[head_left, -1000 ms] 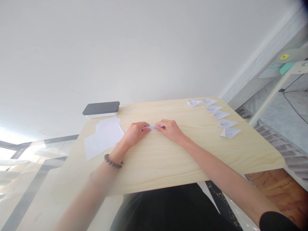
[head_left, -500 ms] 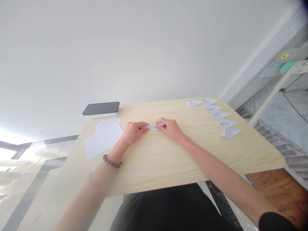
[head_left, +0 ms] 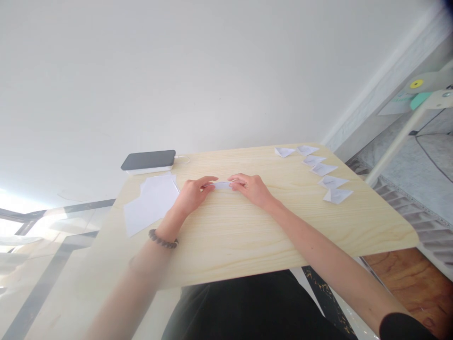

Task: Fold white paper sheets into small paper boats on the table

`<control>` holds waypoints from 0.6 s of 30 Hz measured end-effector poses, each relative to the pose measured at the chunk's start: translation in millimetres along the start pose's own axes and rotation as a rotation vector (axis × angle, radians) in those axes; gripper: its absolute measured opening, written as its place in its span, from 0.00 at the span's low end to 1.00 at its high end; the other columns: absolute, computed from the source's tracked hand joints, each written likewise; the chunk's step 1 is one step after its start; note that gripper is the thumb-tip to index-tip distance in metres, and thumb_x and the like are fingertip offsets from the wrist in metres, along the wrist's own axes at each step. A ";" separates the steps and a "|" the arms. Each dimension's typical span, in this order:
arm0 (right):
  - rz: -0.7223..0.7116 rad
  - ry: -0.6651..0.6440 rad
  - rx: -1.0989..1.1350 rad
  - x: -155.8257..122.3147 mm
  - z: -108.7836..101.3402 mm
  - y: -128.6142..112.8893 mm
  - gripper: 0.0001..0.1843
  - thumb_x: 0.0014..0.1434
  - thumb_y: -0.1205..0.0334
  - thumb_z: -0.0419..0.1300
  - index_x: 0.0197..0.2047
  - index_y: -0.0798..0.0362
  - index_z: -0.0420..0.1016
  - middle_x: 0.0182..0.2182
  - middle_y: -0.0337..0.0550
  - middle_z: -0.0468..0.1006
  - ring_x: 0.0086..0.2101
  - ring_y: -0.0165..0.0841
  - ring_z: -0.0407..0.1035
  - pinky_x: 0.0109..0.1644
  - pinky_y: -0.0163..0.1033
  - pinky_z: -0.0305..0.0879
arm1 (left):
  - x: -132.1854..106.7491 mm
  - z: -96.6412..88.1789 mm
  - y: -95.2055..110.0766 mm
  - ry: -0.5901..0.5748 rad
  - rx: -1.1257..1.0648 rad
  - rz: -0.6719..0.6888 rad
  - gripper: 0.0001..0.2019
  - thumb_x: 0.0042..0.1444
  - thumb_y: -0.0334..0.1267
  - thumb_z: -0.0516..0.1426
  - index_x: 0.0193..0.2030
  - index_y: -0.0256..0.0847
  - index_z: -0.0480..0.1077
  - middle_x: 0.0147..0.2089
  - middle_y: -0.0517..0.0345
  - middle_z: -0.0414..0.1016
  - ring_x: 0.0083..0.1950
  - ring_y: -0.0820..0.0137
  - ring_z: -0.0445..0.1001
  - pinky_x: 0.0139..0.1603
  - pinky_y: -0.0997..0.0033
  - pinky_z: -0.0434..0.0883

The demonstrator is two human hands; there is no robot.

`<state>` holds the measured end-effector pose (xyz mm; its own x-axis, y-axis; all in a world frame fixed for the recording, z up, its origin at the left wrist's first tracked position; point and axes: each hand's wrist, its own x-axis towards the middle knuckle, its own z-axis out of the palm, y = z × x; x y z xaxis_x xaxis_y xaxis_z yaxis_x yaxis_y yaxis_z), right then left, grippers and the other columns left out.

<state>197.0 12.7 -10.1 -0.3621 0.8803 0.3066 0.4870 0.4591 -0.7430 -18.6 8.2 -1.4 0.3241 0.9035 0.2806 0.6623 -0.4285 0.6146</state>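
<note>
Beaded bracelet (head_left: 163, 239) by left hand (head_left: 191, 196), black right sleeve (head_left: 406, 327)

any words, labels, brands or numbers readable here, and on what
None can be read. The dark phone is blank; the white sheets, the folded pieces and the small paper held by the left hand and right hand are plain. The yellow dot at far right shows no legible sign.

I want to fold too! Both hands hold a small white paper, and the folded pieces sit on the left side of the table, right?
No. The head view shows the folded pieces on the right side of the table. The left hand and right hand do hold the small white paper.
</note>
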 end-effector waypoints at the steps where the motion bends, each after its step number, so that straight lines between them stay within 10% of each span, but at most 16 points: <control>1: -0.006 0.007 -0.001 -0.2 -0.3 0.2 0.10 0.56 0.59 0.54 0.42 0.49 0.70 0.27 0.36 0.77 0.28 0.27 0.71 0.36 0.32 0.63 | -0.4 -0.3 0.8 -0.005 -0.017 0.017 0.12 0.54 0.39 0.52 0.45 0.45 0.69 0.38 0.60 0.77 0.34 0.72 0.74 0.41 0.73 0.68; 18: -0.170 0.019 -0.289 -2.3 -1.0 -5.5 0.10 0.57 0.63 0.51 0.34 0.52 0.73 0.32 0.42 0.76 0.34 0.31 0.67 0.39 0.35 0.61 | -1.2 -0.4 3.1 -0.107 -0.030 0.205 0.10 0.55 0.40 0.50 0.35 0.41 0.71 0.39 0.55 0.73 0.34 0.73 0.70 0.35 0.73 0.68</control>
<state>196.0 8.2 -6.1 -0.4438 0.7889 0.4251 0.6269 0.6123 -0.4818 -17.2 5.8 0.5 0.5204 0.7904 0.3230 0.5554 -0.6007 0.5751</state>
